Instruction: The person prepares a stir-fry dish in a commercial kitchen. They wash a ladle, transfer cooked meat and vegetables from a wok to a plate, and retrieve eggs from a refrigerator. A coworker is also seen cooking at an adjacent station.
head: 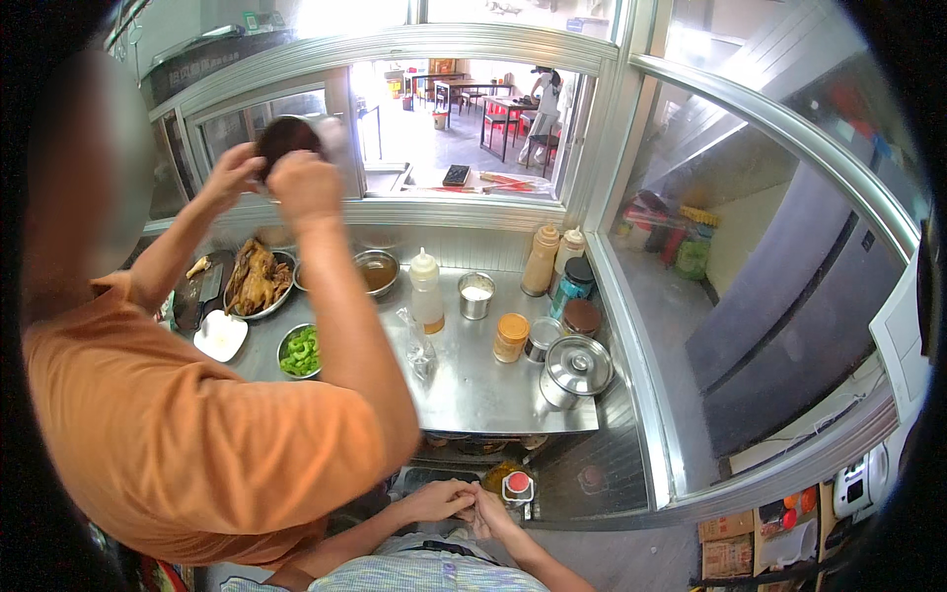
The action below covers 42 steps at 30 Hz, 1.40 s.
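My left hand (444,499) and my right hand (484,514) touch each other at the fingers, low in front of my waist and below the steel counter's (510,418) near edge. No object shows between them, though the inner fingers are partly hidden. On the counter stand a lidded steel pot (578,370), a jar with an orange lid (510,337), a steel cup of white contents (475,294), a squeeze bottle (425,288) and a clear plastic bag (419,355). A bowl of chopped green vegetable (300,351) sits farther left.
A co-worker in an orange shirt (207,444) stands close at left, both hands raised around a dark round object (288,144). Beyond the co-worker's arms lie cooked poultry (257,277) in a bowl and a cleaver (210,285). A glazed metal frame (629,311) borders the counter at right.
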Each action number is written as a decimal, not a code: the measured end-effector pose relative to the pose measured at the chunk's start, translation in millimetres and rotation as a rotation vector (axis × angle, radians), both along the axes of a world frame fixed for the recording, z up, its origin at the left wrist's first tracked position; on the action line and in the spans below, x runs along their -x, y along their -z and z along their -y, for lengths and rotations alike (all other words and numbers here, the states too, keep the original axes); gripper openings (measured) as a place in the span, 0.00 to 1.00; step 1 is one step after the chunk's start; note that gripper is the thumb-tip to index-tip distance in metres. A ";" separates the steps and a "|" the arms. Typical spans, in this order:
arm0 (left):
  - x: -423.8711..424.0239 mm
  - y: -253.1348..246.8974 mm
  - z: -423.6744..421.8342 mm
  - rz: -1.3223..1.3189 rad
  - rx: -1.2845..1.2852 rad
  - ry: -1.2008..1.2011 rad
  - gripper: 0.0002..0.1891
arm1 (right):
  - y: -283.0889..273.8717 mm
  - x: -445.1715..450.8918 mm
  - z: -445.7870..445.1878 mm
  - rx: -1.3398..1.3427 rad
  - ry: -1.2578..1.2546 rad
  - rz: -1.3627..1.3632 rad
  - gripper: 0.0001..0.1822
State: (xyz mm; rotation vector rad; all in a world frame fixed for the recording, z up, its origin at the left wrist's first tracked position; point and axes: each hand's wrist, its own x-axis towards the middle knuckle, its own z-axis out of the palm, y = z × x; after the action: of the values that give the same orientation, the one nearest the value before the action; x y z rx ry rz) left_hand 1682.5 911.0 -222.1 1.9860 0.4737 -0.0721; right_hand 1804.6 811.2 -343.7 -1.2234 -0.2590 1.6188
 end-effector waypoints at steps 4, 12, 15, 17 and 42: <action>2.7 0.5 -2.3 -0.040 -0.002 0.017 0.20 | -23.4 3.2 -2.7 0.012 0.035 -0.089 0.23; 3.7 -3.2 -3.5 -0.032 0.039 -0.064 0.16 | -30.3 -2.9 -7.1 -0.007 0.012 -0.101 0.24; 4.2 -5.2 -6.9 0.011 0.027 -0.079 0.15 | -27.6 -1.9 -8.8 -0.064 0.023 -0.155 0.25; 7.2 7.0 -9.9 0.024 0.044 -0.105 0.15 | -29.2 0.7 -10.5 -0.086 0.020 -0.193 0.25; 30.9 -1.5 -35.8 0.165 -0.078 -0.546 0.17 | -82.5 8.8 -32.5 -0.144 -0.017 -0.097 0.17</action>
State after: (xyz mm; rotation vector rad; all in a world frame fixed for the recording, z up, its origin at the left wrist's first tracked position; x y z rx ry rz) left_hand 1651.6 946.8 -220.5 1.8539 0.9009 0.4533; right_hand 1795.8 843.7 -261.3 -1.0330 -0.3200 1.6394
